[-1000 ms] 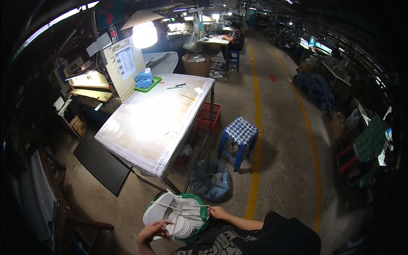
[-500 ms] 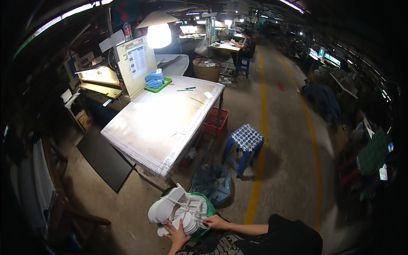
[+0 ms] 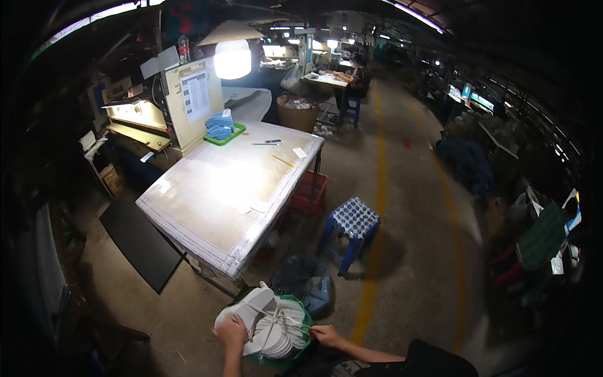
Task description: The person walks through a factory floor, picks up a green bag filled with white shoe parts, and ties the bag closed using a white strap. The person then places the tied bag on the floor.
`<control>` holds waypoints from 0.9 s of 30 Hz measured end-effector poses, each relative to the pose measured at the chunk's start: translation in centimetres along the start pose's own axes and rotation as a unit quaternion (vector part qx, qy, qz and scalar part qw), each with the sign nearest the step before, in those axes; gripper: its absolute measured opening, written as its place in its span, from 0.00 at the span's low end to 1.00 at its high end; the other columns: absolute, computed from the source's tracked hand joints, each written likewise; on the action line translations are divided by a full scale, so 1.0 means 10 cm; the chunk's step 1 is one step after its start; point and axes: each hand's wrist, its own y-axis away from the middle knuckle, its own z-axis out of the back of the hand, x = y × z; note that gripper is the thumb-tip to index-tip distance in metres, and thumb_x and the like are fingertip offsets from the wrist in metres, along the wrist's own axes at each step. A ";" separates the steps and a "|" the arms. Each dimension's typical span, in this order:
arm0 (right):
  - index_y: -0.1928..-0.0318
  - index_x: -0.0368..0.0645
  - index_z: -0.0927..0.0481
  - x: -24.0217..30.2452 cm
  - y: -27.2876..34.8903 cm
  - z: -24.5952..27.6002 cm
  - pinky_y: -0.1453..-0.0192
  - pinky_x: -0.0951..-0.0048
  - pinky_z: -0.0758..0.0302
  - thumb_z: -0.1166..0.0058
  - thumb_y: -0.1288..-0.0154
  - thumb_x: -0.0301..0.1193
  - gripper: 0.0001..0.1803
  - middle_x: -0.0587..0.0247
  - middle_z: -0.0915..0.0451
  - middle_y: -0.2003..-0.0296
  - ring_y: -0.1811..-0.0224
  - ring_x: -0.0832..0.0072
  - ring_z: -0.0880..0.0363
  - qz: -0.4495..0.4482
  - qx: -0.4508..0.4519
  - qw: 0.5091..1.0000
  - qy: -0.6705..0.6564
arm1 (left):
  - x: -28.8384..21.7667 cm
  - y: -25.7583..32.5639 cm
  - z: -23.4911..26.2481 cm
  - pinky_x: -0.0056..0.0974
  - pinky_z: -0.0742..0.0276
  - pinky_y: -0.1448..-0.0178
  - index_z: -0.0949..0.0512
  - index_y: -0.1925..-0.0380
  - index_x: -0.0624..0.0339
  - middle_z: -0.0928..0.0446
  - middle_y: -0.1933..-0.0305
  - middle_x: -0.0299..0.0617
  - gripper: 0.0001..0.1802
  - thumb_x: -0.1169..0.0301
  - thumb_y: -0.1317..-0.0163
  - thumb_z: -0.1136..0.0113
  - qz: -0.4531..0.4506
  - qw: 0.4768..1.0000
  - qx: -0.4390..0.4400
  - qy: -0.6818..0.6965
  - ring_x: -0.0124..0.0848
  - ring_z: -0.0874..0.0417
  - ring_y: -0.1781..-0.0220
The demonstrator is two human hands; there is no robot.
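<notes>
White shoe insoles (image 3: 274, 339) lie stacked in a green basket or bag (image 3: 306, 306) at the bottom middle, bound with white string (image 3: 276, 318). One group of them (image 3: 254, 304) lies tilted across the left of the heap. My left hand (image 3: 231, 330) is closed over the left edge of these insoles, its fingertips partly hidden and slightly blurred. At the right side of the bundle, my right hand (image 3: 325, 335) pinches the string, which stretches taut from the insoles to the fingers.
A brightly lit table (image 3: 188, 213) stands ahead, with a green tray (image 3: 226, 135) of blue pieces on it. Right of the bundle are a dark plastic bag (image 3: 304, 283) and a blue stool (image 3: 352, 229). A red crate (image 3: 309, 191) sits beside the table; a person (image 3: 356, 75) sits farther off.
My left hand has moved left and up, from spread fingers on the front of the stack to closed over its left edge. The right hand has shifted slightly right, drawing out the string.
</notes>
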 end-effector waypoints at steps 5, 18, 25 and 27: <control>0.56 0.39 0.16 0.05 0.06 0.00 0.57 0.69 0.23 0.46 0.23 0.36 0.13 0.58 0.15 0.68 0.65 0.78 0.19 -0.015 -0.012 1.000 -0.007 | 0.10 -0.48 -0.12 0.71 0.45 0.22 0.27 0.33 0.50 0.37 0.25 0.59 0.36 0.42 0.33 0.39 0.017 0.997 0.019 0.071 0.59 0.34 0.26; 0.63 0.41 0.18 0.26 -0.31 -0.19 0.61 0.70 0.26 0.46 0.23 0.37 0.14 0.61 0.21 0.74 0.70 0.78 0.26 0.057 0.072 0.996 -0.015 | 1.45 -0.74 -0.42 0.56 0.29 0.27 0.38 0.25 0.62 0.32 0.26 0.66 0.44 0.47 0.35 0.42 0.190 0.933 0.151 0.265 0.61 0.26 0.29; 0.62 0.33 0.17 0.93 -0.79 -0.53 0.60 0.72 0.25 0.54 0.40 0.19 0.11 0.62 0.19 0.74 0.68 0.80 0.24 0.161 0.115 0.980 -0.032 | 2.73 0.13 -1.22 0.52 0.21 0.37 0.26 0.38 0.77 0.20 0.39 0.59 0.38 0.48 0.29 0.50 0.188 0.846 -0.033 0.498 0.46 0.19 0.36; 0.65 0.31 0.17 1.09 -1.01 -0.65 0.58 0.71 0.24 0.59 0.48 0.15 0.15 0.61 0.19 0.72 0.66 0.75 0.22 0.154 0.096 0.980 -0.085 | 2.78 0.53 -1.48 0.50 0.27 0.31 0.39 0.30 0.77 0.31 0.30 0.63 0.46 0.42 0.29 0.51 0.256 0.811 -0.021 0.526 0.48 0.27 0.31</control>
